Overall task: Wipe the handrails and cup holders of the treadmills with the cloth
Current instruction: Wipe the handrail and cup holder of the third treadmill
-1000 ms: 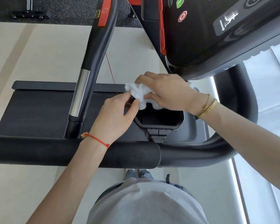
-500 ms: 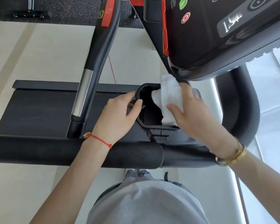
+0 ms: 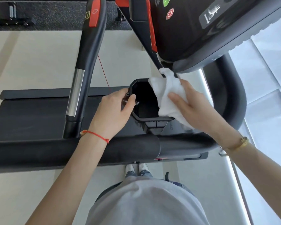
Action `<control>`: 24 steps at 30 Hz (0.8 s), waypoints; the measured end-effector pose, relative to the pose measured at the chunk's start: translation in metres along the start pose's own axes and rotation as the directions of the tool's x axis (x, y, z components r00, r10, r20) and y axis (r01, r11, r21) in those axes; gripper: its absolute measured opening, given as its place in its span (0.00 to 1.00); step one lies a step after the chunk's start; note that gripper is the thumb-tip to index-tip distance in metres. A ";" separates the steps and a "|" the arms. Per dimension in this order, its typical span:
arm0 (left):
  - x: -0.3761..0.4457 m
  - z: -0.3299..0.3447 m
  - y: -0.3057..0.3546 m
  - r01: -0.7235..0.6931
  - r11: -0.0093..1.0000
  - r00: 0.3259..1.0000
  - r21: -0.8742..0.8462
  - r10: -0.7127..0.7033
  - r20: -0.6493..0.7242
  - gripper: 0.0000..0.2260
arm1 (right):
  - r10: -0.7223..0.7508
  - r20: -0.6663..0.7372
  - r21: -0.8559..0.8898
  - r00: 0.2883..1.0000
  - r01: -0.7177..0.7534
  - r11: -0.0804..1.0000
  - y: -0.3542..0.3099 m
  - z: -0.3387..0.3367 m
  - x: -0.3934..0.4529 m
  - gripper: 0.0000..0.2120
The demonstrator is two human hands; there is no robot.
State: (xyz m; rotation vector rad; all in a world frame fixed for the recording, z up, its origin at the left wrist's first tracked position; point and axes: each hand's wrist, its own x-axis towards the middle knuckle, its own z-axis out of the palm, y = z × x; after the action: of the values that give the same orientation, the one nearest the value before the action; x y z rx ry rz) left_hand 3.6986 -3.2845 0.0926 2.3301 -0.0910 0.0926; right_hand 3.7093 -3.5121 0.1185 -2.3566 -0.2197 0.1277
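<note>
A black cup holder [image 3: 152,119] hangs under the treadmill console, just beyond the padded front handrail [image 3: 55,150]. My left hand [image 3: 113,109] grips the holder's left rim, thumb inside and fingers outside. My right hand [image 3: 196,108] holds a white cloth [image 3: 167,93] against the holder's right side. The cloth drapes over that rim, and its top corner reaches up to the console's underside. The holder's dark inside shows nothing in it.
The console [image 3: 201,30] with red and green buttons overhangs the holder at top right. A side handrail [image 3: 88,62] with a silver section and a red pad runs up on the left. A curved black rail [image 3: 234,95] wraps the right side. The treadmill belt [image 3: 31,117] lies below.
My right hand has carried the cloth from the holder's far left rim across to its right side. My left hand has stayed on the left rim.
</note>
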 end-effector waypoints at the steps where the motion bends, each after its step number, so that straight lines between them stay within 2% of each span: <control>1: 0.000 0.001 -0.001 -0.003 1.000 1.000 0.001 0.003 -0.004 0.11 | -0.032 -0.006 0.007 0.999 0.032 0.999 0.002 -0.004 -0.007 0.19; 5: 0.001 0.000 -0.004 -0.015 1.000 1.000 -0.019 0.015 0.000 0.10 | -0.224 0.063 -0.024 0.972 0.226 0.974 -0.002 -0.024 -0.021 0.21; 9: 0.000 -0.001 -0.003 -0.021 0.999 1.000 -0.034 0.021 0.003 0.10 | -0.326 0.224 -0.063 0.918 0.347 0.936 -0.007 -0.033 -0.019 0.24; 14: -0.001 -0.002 -0.004 0.005 1.000 1.000 -0.028 -0.005 0.008 0.14 | -0.381 0.471 -0.130 0.796 0.490 0.862 -0.022 -0.031 -0.015 0.22; 17: 0.000 -0.003 -0.001 0.016 1.000 1.000 -0.024 -0.016 0.000 0.16 | -0.420 0.545 -0.227 0.726 0.609 0.760 -0.035 -0.014 -0.015 0.22; 22: 0.000 -0.003 -0.002 0.032 0.998 0.999 -0.048 -0.032 -0.017 0.16 | -0.236 0.555 -0.393 0.798 0.502 0.770 -0.055 0.015 -0.001 0.30; 24: 0.000 -0.004 -0.003 0.036 0.998 0.999 -0.052 -0.038 -0.025 0.16 | -0.264 0.512 -0.453 0.817 0.518 0.726 -0.050 0.015 -0.005 0.29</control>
State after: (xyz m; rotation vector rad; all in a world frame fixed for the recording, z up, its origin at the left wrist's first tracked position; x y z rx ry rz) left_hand 3.6986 -3.2794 0.0932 2.2773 -0.0370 0.1007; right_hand 3.6963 -3.4678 0.1428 -2.7834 -1.1262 0.4023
